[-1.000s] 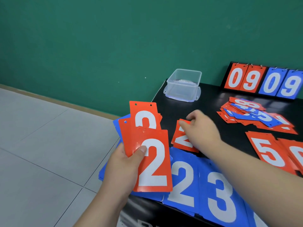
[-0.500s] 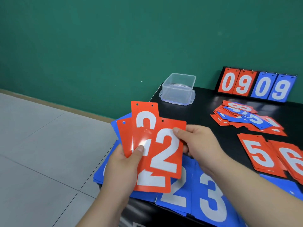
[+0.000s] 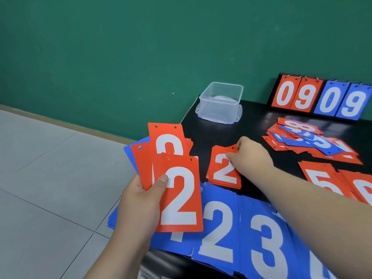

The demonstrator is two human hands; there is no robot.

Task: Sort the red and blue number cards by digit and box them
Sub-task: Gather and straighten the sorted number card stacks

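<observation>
The left hand (image 3: 141,200) is gripping a fan of red 2 cards (image 3: 179,198) over the table's near-left corner, thumb pressing on the front one. The card being carried over half a second ago is now sitting in that fan. Further right, the right hand (image 3: 249,158) is again pinching the top of the red 2 pile (image 3: 223,174) on the black table (image 3: 251,121). The red twos are nearly gathered, while the mixed heap (image 3: 312,141) is waiting.

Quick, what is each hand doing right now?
Left hand: holds a fan of red 2 cards.
Right hand: pinches the top card of the red 2 pile.
</observation>
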